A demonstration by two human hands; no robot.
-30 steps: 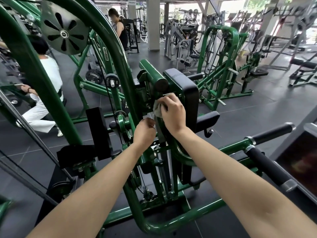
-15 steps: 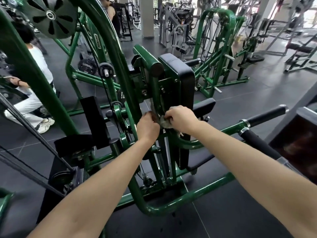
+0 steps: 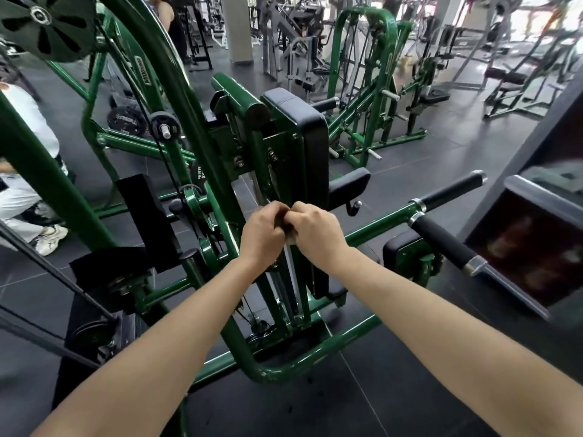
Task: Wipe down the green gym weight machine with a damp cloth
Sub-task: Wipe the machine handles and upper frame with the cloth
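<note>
While both hands meet knuckle to knuckle in front of the green weight machine [image 3: 186, 99], the left hand [image 3: 263, 236] and the right hand [image 3: 317, 231] curl their fingers round a small bunched cloth [image 3: 285, 227] held between them. Only a dark scrap of that cloth shows in the gap between the hands, with a paler edge peeping out under the right hand; how much of it each hand holds cannot be told. The hands sit just in front of the machine's central upright post, below its black back pad [image 3: 307, 137], and whether the cloth touches the metal there cannot be told. Both bare forearms reach up from the lower edge of the view toward that post. To the right of the post a black seat pad [image 3: 350, 182] juts out, and further right two black foam handles [image 3: 448, 190] stick out from the machine's green arm. A curved green base tube [image 3: 284, 370] lies on the dark floor beneath the hands. Left of the machine, a person in white clothes [image 3: 22, 184] crouches low. Behind the machine stands another green machine [image 3: 366, 74].
</note>
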